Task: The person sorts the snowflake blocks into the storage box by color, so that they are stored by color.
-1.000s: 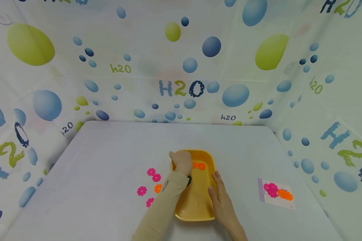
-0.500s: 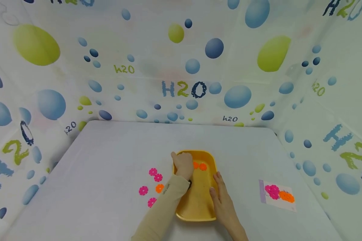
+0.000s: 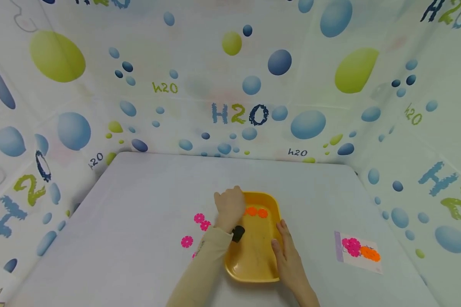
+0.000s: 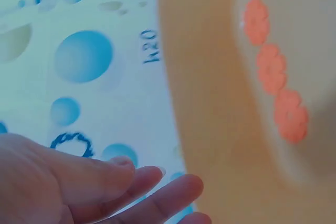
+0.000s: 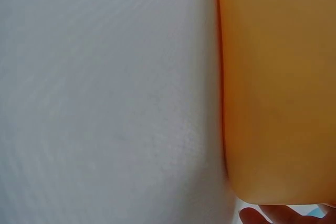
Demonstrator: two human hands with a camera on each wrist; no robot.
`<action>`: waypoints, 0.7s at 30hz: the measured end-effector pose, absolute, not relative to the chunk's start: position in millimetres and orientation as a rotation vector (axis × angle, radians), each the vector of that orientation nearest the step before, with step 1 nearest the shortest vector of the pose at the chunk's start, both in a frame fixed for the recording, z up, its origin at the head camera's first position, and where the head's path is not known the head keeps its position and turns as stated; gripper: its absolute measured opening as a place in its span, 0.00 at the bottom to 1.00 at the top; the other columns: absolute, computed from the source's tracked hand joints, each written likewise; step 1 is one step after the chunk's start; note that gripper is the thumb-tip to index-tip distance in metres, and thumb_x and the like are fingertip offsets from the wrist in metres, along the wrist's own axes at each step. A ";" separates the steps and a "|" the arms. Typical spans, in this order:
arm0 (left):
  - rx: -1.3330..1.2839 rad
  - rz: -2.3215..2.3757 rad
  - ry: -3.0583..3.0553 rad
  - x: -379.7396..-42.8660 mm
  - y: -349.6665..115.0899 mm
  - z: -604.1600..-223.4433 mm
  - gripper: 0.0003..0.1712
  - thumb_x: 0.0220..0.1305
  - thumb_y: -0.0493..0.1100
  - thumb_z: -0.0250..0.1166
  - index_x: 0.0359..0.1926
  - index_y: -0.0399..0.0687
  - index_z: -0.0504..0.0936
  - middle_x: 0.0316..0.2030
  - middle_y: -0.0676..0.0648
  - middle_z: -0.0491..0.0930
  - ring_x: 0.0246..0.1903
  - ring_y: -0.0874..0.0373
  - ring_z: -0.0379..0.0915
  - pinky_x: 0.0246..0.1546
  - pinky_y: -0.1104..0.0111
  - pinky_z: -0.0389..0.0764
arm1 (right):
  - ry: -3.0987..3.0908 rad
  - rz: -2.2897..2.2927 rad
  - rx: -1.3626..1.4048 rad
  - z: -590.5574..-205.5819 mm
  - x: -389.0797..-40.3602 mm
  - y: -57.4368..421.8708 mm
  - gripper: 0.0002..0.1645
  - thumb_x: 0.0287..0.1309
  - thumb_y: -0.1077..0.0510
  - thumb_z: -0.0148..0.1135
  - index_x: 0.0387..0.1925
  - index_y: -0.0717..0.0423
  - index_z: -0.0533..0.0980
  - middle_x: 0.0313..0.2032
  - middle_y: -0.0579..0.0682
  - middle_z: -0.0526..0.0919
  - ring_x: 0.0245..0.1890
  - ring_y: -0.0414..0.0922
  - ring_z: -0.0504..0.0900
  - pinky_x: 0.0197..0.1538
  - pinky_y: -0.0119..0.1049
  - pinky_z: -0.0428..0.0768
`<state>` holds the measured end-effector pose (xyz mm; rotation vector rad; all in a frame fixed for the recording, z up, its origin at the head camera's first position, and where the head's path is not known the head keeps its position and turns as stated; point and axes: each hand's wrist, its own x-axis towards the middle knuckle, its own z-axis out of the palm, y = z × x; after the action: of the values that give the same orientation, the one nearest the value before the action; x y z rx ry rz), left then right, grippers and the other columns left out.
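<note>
A yellow plastic tray [image 3: 253,256] stands on the table in the head view. Three orange scalloped, flower-like discs [image 4: 272,69] lie in a row at its far end; my left hand partly covers the row in the head view. That left hand [image 3: 230,208] is over the tray's left rim, and in the left wrist view its fingers [image 4: 168,198] are loosely extended with nothing between them. My right hand [image 3: 290,260] rests along the tray's right wall with fairly straight fingers. Left of the tray lie pink flower-like discs [image 3: 187,241]; the left sleeve hides part of that area.
A picture card [image 3: 360,252] with pink and orange flower shapes lies on the right of the white table [image 3: 146,204]. A curtain [image 3: 192,64] printed with blue and green dots surrounds the table at the back and sides.
My left hand has lifted away from inside the tray and a third orange disc shows beside it. The loose orange disc on the table is now covered by my sleeve. My right hand stays put.
</note>
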<state>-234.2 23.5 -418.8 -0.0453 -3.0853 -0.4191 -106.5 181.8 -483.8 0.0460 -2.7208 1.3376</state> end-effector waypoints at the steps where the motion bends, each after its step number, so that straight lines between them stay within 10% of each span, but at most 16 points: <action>1: -0.034 -0.467 -3.072 -233.7 20.2 -416.4 0.08 0.67 0.42 0.58 0.32 0.44 0.79 0.23 0.45 0.81 0.27 0.49 0.79 0.42 0.56 0.72 | -2.723 1.343 0.047 -483.4 -106.5 181.7 0.31 0.75 0.52 0.40 0.73 0.61 0.53 0.76 0.60 0.48 0.73 0.63 0.53 0.68 0.63 0.57; 21: -0.001 -0.703 -2.895 -209.2 -68.7 -406.7 0.12 0.67 0.43 0.61 0.46 0.43 0.83 0.35 0.43 0.86 0.32 0.45 0.81 0.35 0.54 0.78 | -2.716 1.376 0.081 -480.7 -104.9 182.3 0.31 0.75 0.53 0.40 0.73 0.62 0.51 0.76 0.61 0.46 0.73 0.65 0.51 0.67 0.66 0.56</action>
<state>-209.2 -68.7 -406.7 -0.0007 -2.8946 -0.7029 -104.9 182.3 -480.7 0.0812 -2.7158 1.3758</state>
